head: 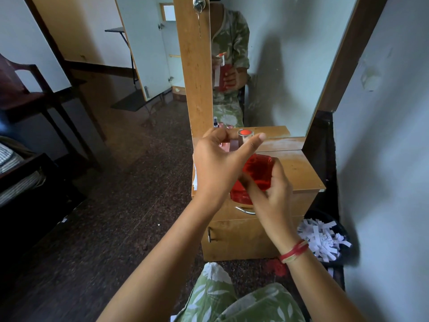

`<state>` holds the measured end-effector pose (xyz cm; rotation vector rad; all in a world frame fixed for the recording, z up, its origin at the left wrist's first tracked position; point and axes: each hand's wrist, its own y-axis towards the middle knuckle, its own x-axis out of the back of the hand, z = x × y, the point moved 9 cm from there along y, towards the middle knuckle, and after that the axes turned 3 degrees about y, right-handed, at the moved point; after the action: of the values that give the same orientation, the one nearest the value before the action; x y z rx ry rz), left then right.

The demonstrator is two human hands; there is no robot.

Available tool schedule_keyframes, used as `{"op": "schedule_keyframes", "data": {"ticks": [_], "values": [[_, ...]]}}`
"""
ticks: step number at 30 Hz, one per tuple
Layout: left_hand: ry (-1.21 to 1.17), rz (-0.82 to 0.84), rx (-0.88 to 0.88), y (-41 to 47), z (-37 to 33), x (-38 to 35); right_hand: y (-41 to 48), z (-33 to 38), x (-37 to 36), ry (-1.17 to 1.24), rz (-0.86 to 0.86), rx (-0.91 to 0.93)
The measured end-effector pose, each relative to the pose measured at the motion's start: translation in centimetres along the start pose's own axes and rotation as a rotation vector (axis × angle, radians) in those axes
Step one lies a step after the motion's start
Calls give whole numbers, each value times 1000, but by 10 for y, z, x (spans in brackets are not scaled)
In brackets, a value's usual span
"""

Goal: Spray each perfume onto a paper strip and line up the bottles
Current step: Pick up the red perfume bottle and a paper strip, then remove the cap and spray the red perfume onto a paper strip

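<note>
My right hand (272, 189) grips a red perfume bottle (256, 169), tilted, above the front of the wooden dressing table (299, 168). Its silver cap with a red top (245, 133) points away from me. My left hand (218, 166) is raised just left of the cap, fingers curled and thumb stretched toward it. The mirror (278, 66) shows this hand pinching a white paper strip (217, 76) beside the bottle's top; seen directly, the strip is hidden behind the hand. Small pink bottles (223, 144) stand on the table behind my left hand.
A dark bin (321, 237) full of used white paper strips sits on the floor right of the table. White paper (195, 180) lies at the table's left edge. A wooden chair (30, 89) stands far left. The wall is close on the right.
</note>
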<state>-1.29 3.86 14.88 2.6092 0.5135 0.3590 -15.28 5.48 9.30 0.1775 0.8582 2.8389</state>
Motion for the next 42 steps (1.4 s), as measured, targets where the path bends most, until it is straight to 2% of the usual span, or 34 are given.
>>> {"op": "schedule_keyframes", "data": {"ticks": [3, 6, 9, 12, 19, 22, 24, 28, 35, 42], "values": [[-106, 277, 23, 7, 0, -11, 2, -3, 1, 183, 60, -64], [-183, 603, 11, 2, -1, -23, 7, -3, -1, 241, 160, -87], [-193, 739, 18, -5, 1, -26, 8, -3, -6, 241, 230, -99], [-148, 672, 2, -1, 4, -25, 7, -6, -8, 233, 198, -102], [-58, 317, -2, 4, 8, -22, 6, -9, -3, 34, 44, -63], [-126, 102, 28, 17, 7, -1, -5, -23, -1, -6, -9, -96], [-208, 43, 49, 27, 4, 8, -13, -36, 3, 65, -24, -153], [-282, 110, 75, 31, 10, 2, -15, -43, 8, 154, -28, -208], [-242, 286, 229, 11, 51, -11, 1, -34, 27, 203, -53, -141], [-255, 256, 391, -15, 83, -24, 10, -28, 23, 285, -7, -105]]}}
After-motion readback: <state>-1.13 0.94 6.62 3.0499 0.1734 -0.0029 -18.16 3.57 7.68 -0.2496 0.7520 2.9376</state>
